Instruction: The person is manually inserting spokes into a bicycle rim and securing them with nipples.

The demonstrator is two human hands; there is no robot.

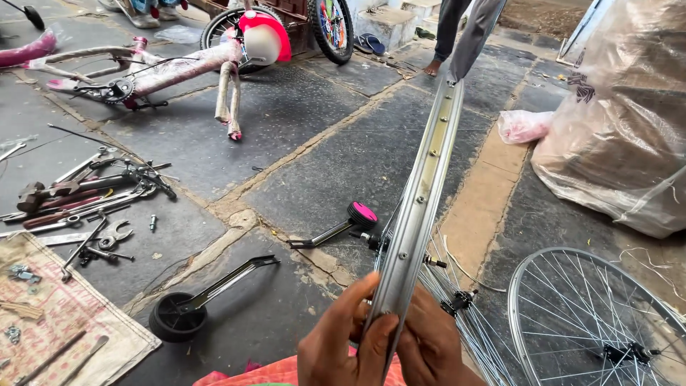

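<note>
A floor of dark stone slabs with pale sandy joints (300,150) fills the frame. At the right edge slumps a big bundle wrapped in clear crinkled plastic (622,121), a small pink-tinted plastic bag (523,126) beside it. In the upper left lies a pink child's bicycle frame wrapped in film (164,68), tipped on its side. A spoked silver wheel lying flat (593,322) sits at the lower right. Running from the bottom centre up to the top centre is a bare silver metal bicycle rim (429,179), held on edge, its inner channel dotted with spoke holes; it hides part of a standing person's grey trouser legs (464,28) at the top. At the middle left is a heap of grey wrenches and hand tools (86,196). Two training wheels rest on the floor: a black one on a bracket (175,314) and a pink-capped one (361,213). At the bottom centre, the left hand (343,343) and right hand (429,350) close around the rim's near end from either side, thumbs pressing its edges.
</note>
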